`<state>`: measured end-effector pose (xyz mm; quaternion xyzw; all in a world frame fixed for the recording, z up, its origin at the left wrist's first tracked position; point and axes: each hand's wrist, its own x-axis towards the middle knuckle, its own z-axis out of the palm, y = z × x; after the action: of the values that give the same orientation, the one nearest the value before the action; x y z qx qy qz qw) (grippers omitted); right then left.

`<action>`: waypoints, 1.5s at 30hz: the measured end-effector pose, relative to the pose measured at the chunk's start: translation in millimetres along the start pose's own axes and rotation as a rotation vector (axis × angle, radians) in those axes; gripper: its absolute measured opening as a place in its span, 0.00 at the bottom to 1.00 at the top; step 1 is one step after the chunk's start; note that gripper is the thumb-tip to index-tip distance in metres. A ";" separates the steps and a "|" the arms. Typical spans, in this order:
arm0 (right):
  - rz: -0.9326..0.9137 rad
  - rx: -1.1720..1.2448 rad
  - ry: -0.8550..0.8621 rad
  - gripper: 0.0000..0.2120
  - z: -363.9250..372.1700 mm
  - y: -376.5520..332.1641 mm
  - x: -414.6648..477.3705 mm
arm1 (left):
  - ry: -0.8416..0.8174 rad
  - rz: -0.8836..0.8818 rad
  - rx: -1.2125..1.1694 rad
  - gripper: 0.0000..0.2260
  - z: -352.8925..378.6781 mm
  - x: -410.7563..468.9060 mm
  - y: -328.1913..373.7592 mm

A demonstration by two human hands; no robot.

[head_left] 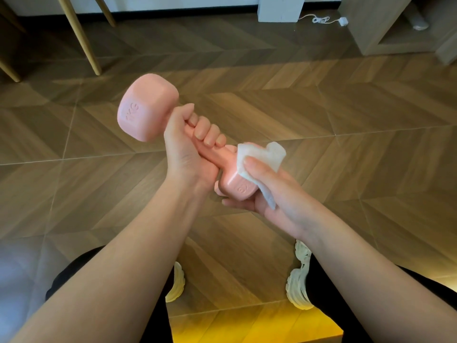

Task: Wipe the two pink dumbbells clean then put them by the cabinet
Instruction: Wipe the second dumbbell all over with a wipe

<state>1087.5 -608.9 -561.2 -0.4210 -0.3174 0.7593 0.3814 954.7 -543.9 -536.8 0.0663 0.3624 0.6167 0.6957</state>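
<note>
One pink dumbbell (pixel 146 110) is held in the air above the floor, tilted with its far head up and to the left. My left hand (pixel 190 149) grips its handle, fingers curled round it. My right hand (pixel 269 191) cups the near head from below and the right, pressing a white wipe (pixel 259 157) against it with the thumb on top. The near head is partly hidden by the wipe and fingers. No second dumbbell is in view.
Wooden herringbone floor (pixel 346 120) lies below. Wooden chair legs (pixel 84 38) stand at the back left. A white post (pixel 280 8) and a white cable with plug (pixel 329 20) are at the back. A low wooden cabinet (pixel 385 28) stands at the back right. My white shoes (pixel 300 285) show below.
</note>
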 end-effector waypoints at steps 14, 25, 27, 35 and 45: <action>-0.262 -0.227 0.346 0.24 14.7 6.3 9.8 | 0.129 -0.023 -0.030 0.18 3.7 -0.7 -6.6; -0.232 -0.226 0.174 0.32 8.0 4.9 2.1 | 0.126 -0.061 -0.060 0.22 0.6 -2.0 -1.7; -0.250 -0.235 0.277 0.28 12.9 6.0 5.7 | 0.106 -0.054 -0.038 0.24 3.2 -2.8 -4.7; -0.104 -0.093 0.212 0.21 3.1 -2.1 -4.4 | -0.059 -0.035 0.019 0.24 4.3 -3.9 1.2; 0.004 0.109 0.168 0.38 9.4 5.2 -7.0 | -0.265 0.032 0.171 0.23 1.8 -6.8 3.2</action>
<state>1080.0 -619.0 -558.5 -0.4624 -0.2414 0.7383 0.4275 953.3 -548.7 -530.9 0.2121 0.3174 0.5804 0.7193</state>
